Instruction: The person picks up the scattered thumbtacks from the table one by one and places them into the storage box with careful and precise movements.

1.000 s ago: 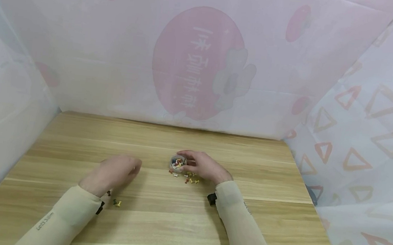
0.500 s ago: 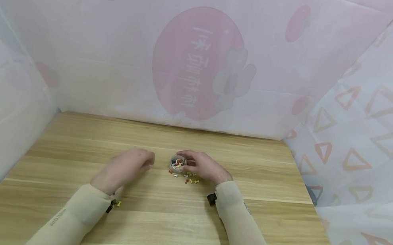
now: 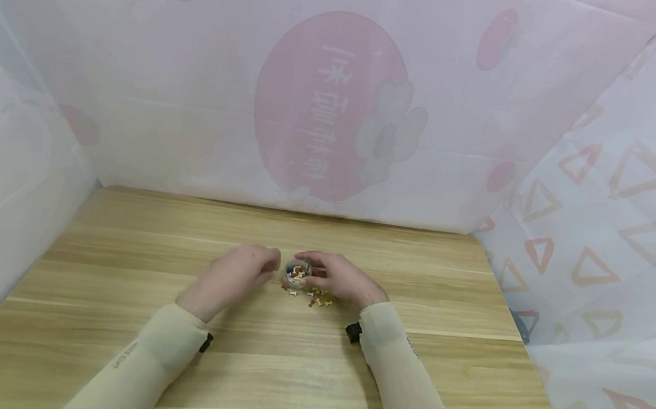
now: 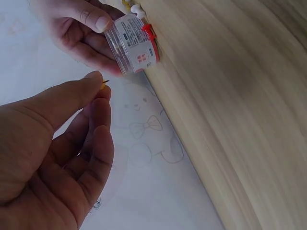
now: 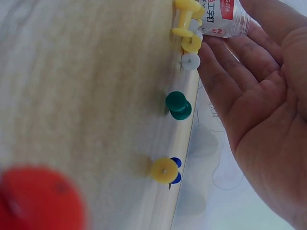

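Note:
My left hand (image 3: 230, 281) is just left of a small clear jar (image 4: 132, 45) with a printed label. Thumb and index finger pinch a yellow push pin (image 4: 102, 86), its dark point sticking out toward the jar. My right hand (image 3: 350, 281) grips the jar from the right, thumb and fingers around its side. Seen from the head, the jar stands uncapped with several coloured push pins inside. Close by on the table lie loose pins, among them a red pin (image 4: 148, 32), a white pin (image 5: 190, 61) and a green pin (image 5: 177, 104).
The wooden table (image 3: 298, 375) is bordered by printed cloth walls (image 3: 203, 138) at the back and sides. In the right wrist view, another yellow pin (image 5: 164, 170) and a large blurred red object (image 5: 41, 199) appear nearer the camera.
My left hand has moved right and slightly away from me, up to the jar. Its sleeve now covers the loose pins seen earlier at left. The right hand and jar have stayed put.

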`<action>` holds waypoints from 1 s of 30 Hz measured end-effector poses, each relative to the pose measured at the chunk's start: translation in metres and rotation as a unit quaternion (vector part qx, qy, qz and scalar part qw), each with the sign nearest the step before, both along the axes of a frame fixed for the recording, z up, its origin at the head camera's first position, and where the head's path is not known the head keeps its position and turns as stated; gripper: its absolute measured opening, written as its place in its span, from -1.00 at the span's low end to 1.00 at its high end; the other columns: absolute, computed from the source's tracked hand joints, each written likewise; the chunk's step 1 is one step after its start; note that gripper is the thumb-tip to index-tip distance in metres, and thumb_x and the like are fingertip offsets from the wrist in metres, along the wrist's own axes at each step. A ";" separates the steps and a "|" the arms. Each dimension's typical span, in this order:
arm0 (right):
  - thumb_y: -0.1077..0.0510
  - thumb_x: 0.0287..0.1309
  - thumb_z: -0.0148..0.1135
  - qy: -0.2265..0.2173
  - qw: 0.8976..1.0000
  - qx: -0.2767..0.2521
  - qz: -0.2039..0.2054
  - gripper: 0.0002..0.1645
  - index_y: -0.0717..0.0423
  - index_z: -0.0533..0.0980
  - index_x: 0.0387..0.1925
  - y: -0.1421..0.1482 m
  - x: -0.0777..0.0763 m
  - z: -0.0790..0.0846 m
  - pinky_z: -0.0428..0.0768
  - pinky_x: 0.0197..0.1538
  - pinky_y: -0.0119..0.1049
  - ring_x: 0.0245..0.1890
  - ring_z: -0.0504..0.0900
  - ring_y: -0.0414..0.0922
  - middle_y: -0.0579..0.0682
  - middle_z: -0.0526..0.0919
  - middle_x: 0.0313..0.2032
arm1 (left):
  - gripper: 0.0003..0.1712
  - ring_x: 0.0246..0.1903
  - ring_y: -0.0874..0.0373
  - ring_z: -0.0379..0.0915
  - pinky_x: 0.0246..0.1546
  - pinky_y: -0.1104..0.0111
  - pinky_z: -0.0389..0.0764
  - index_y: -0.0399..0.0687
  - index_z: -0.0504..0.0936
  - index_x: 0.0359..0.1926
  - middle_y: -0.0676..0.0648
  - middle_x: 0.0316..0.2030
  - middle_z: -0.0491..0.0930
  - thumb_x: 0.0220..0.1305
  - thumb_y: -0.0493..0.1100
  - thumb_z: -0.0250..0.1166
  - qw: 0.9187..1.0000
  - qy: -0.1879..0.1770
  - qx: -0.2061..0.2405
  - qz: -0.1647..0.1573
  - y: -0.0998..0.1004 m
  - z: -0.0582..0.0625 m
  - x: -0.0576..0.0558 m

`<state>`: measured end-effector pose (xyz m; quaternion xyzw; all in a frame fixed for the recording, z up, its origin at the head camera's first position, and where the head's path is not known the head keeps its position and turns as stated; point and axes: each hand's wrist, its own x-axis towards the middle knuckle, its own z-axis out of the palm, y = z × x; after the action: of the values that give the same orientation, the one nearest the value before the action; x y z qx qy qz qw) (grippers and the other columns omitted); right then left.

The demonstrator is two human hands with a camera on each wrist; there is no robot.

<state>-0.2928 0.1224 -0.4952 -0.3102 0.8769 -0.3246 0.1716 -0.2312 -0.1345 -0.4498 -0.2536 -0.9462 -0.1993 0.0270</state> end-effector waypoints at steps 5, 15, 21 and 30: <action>-0.10 0.37 0.30 0.001 1.000 0.001 0.000 -0.25 -0.22 0.33 0.53 0.001 0.000 0.000 0.50 0.32 -0.19 0.29 0.53 -0.20 -0.11 0.54 0.37 | -0.88 -0.35 0.24 0.49 -0.30 0.34 0.62 0.08 0.63 -0.24 0.11 -0.35 0.61 0.32 -0.22 0.42 1.000 0.000 0.016 0.001 0.009 -0.001 -0.003; -0.08 0.37 0.31 0.001 1.000 -0.004 0.001 -0.27 -0.28 0.34 0.51 0.000 0.000 -0.001 0.48 0.36 -0.16 0.32 0.51 -0.16 -0.11 0.52 0.39 | -0.83 -0.31 0.25 0.54 -0.21 0.31 0.66 0.09 0.66 -0.18 0.12 -0.30 0.65 0.29 -0.25 0.44 0.999 -0.006 0.045 0.012 0.026 -0.012 -0.014; -0.05 0.36 0.33 -0.005 1.000 -0.010 -0.002 -0.27 -0.24 0.36 0.51 0.000 0.000 0.000 0.47 0.36 -0.13 0.33 0.51 -0.13 -0.08 0.52 0.39 | -0.84 -0.30 0.26 0.55 -0.23 0.36 0.66 0.05 0.67 -0.16 0.12 -0.28 0.67 0.30 -0.26 0.42 0.998 -0.012 0.059 0.014 0.031 -0.021 -0.019; -0.06 0.36 0.33 -0.008 1.000 -0.014 -0.005 -0.27 -0.27 0.35 0.50 0.000 -0.001 -0.002 0.48 0.36 -0.13 0.33 0.51 -0.14 -0.11 0.51 0.39 | -0.88 -0.31 0.25 0.53 -0.26 0.35 0.64 0.01 0.67 -0.16 0.13 -0.30 0.64 0.32 -0.26 0.41 0.998 -0.013 0.062 0.017 0.032 -0.030 -0.024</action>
<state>-0.2941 0.1220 -0.4976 -0.3062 0.8722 -0.3403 0.1723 -0.2550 -0.1020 -0.4793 -0.2325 -0.9365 -0.2604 0.0340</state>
